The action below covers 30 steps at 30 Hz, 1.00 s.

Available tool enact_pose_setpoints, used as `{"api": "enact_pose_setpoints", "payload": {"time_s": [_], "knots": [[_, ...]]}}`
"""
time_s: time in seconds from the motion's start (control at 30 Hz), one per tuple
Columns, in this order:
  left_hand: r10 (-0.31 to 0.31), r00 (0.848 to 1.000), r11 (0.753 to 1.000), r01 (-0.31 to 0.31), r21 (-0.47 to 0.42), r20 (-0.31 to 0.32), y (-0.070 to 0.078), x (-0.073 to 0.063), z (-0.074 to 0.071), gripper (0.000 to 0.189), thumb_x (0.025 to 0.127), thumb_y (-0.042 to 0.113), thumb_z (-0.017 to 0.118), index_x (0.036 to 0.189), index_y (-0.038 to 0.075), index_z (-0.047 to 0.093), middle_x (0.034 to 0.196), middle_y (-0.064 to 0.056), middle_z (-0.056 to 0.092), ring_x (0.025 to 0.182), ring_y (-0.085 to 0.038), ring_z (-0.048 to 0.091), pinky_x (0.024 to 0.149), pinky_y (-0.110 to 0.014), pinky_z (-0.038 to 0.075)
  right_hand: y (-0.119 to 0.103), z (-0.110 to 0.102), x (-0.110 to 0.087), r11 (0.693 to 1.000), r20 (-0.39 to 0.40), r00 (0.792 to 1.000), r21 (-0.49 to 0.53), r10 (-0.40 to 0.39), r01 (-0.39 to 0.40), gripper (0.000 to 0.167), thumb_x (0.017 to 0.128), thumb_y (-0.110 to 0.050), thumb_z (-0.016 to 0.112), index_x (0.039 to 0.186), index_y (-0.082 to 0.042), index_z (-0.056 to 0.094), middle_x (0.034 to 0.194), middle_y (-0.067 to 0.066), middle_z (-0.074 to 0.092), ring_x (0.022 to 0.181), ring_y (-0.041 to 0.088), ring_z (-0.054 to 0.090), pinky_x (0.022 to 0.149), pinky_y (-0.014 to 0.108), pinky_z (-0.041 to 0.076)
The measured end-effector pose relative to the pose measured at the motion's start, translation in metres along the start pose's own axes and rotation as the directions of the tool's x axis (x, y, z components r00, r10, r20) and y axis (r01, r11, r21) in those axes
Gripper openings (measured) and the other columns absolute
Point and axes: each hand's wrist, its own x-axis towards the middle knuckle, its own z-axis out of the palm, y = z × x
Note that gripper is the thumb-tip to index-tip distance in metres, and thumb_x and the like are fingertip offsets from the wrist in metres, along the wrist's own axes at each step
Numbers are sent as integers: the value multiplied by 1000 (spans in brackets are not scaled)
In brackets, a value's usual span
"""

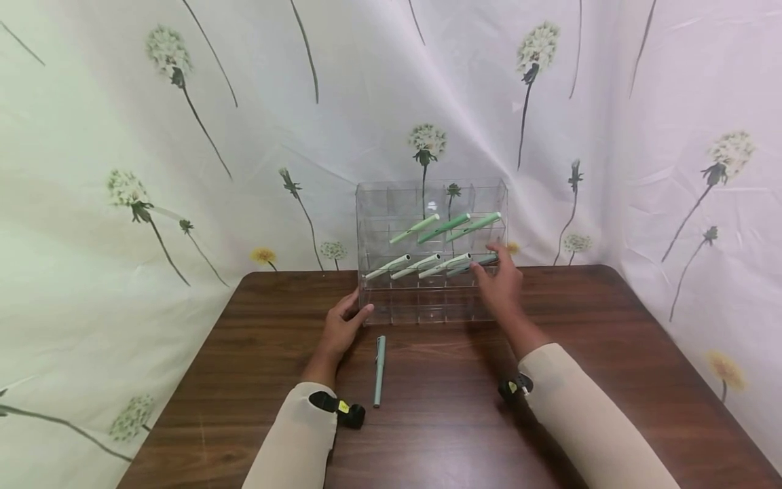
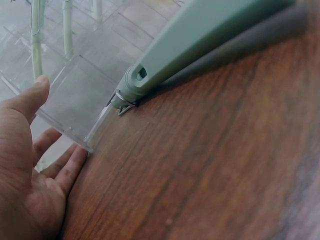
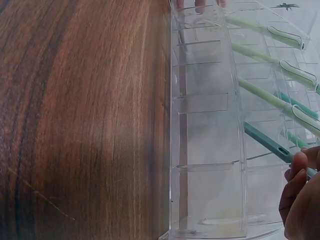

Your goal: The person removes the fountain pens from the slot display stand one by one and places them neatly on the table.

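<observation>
Clear rack: from the head view, a gridded box of glassy plastic (image 1: 403, 299), upright on the grained brown table (image 1: 269, 353), slanted green pens (image 1: 444, 229) across two rows.
Loose pen: slim, grey-green (image 1: 380, 372), lying near, before the rack's left half.
Backdrop: creased dandelion-print cloth (image 1: 342, 136) at the far side.
Yellow tag: on the left wrist's black band, too small to read (image 1: 343, 407).
Left hand: in the left wrist view (image 2: 30, 175), it grips the rack's left edge, thumb nearest.
Right hand: in the right wrist view (image 3: 305, 195), it pinches a slotted teal pen (image 3: 267, 139) slanting into the right side.
</observation>
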Motion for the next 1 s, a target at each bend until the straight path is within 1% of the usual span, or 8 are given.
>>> {"api": "enact_pose_setpoints", "payload": {"time_s": [0.17,0.27,0.37,0.53,0.63,0.77,0.83,1.0], "knots": [[16,1000,1000,-16,1,-5,1,1,1,61,102,13,79,158,7,57,160,-23,58,145,-37,59,100,-8,45,-1,0,1,1000,14,1000,28,12,-12,52,99,-10,81,147,-4,60,132,27,74,56,9,50,58,26,44],[5,1000,1000,-5,5,-6,1,1,2,61,102,11,78,159,5,55,162,-23,56,146,-38,57,98,-6,43,-1,1,0,998,23,999,46,38,-39,56,100,-11,80,151,-5,58,129,28,74,65,18,56,66,34,50],[-6,1000,1000,6,-1,-4,1,1,2,61,102,9,77,159,5,55,162,-24,55,147,-38,56,97,-4,42,-1,2,1,993,18,997,92,76,-77,60,100,-9,80,153,-3,53,129,29,74,78,28,65,70,35,51],[4,1000,1000,-4,-22,2,1,1,1,61,102,12,79,158,8,57,161,-22,57,145,-36,58,97,-5,43,-2,2,4,974,-7,992,194,123,-120,61,101,-3,77,153,-2,44,128,31,76,98,34,78,62,17,51],[5,1000,1000,-5,-22,4,1,1,1,61,102,13,79,159,9,57,161,-21,58,145,-36,58,97,-6,45,-4,0,5,959,-8,989,249,145,-138,59,102,-3,76,151,-4,43,126,30,77,85,24,78,56,17,52],[10,1000,1000,-10,-17,9,2,2,0,61,103,14,79,159,8,56,161,-21,58,146,-36,58,99,-7,45,-4,-4,6,937,-4,988,318,157,-148,57,104,-4,74,152,-6,42,124,28,76,67,5,70,49,22,52],[10,1000,1000,-10,-17,11,1,3,0,61,103,15,78,159,8,56,161,-20,57,146,-36,58,100,-9,46,-3,-5,6,932,-8,988,334,155,-143,57,105,-5,73,153,-7,42,125,27,75,68,9,71,49,24,54],[0,1000,1000,0,-3,18,0,2,1,62,103,15,79,160,8,55,162,-20,57,144,-37,60,100,-10,47,-1,-8,6,916,-39,989,385,140,-115,59,104,-3,73,154,-6,43,130,30,73,80,34,76,49,32,58]]}}
